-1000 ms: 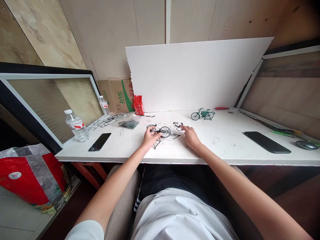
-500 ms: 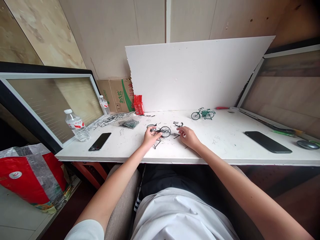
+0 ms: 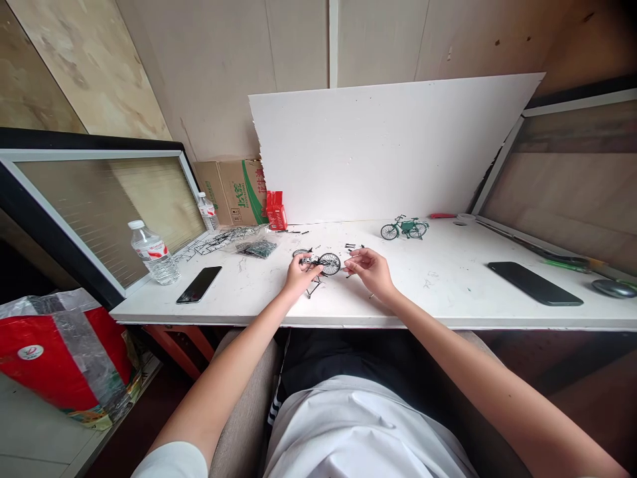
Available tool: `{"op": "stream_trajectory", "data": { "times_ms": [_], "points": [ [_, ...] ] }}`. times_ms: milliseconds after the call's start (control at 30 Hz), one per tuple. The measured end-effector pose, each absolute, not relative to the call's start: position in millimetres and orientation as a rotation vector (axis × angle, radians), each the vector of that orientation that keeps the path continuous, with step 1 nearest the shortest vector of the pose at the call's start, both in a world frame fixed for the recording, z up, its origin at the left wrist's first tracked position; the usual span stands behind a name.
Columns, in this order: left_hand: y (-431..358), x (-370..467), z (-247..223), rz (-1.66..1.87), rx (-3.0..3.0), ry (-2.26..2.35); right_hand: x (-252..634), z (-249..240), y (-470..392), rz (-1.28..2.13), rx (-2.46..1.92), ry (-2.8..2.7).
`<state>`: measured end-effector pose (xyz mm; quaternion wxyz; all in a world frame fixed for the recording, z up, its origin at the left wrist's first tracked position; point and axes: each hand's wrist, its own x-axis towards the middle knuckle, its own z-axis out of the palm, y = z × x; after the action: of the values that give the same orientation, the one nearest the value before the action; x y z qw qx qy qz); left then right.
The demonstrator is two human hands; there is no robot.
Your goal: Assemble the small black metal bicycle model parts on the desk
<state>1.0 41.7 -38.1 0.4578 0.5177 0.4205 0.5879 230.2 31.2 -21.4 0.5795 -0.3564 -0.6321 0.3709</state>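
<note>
My left hand (image 3: 297, 275) is closed on a small black model bicycle (image 3: 329, 264), partly built, its spoked wheel showing to the right of my thumb. Part of the frame is hidden behind the fingers. Just right of that wheel is my right hand (image 3: 369, 272), thumb and fingertips drawn together. Whatever they pinch, if anything, is too small to make out. Small loose black parts (image 3: 350, 246) lie beyond and around the right hand, some covered by it. A black frame-like piece (image 3: 313, 287) shows below the bicycle, by my left hand.
A green model bicycle (image 3: 404, 228) stands at the back right. To the left are a clear bag of parts (image 3: 256, 248), black part frames (image 3: 219, 240), a phone (image 3: 199, 285) and a water bottle (image 3: 153, 252). A dark phone-like slab (image 3: 533, 283) and a mouse (image 3: 613, 287) lie right.
My right hand has shifted slightly left toward the bicycle's wheel, its fingertips drawing closer together. My left hand and the bicycle have stayed nearly still.
</note>
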Motion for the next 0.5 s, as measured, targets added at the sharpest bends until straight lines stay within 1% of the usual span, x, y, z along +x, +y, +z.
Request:
{"op": "stream_trajectory", "data": {
  "times_ms": [167,500],
  "points": [
    [42.1,1.1,-38.4,1.462,1.247,1.05,213.8,-25.5,22.4,1.053,-0.79,-1.484],
    [39.5,-0.5,-35.6,1.509,1.24,1.043,210.6,-28.6,14.7,1.008,-0.725,-1.662]
  ]
}}
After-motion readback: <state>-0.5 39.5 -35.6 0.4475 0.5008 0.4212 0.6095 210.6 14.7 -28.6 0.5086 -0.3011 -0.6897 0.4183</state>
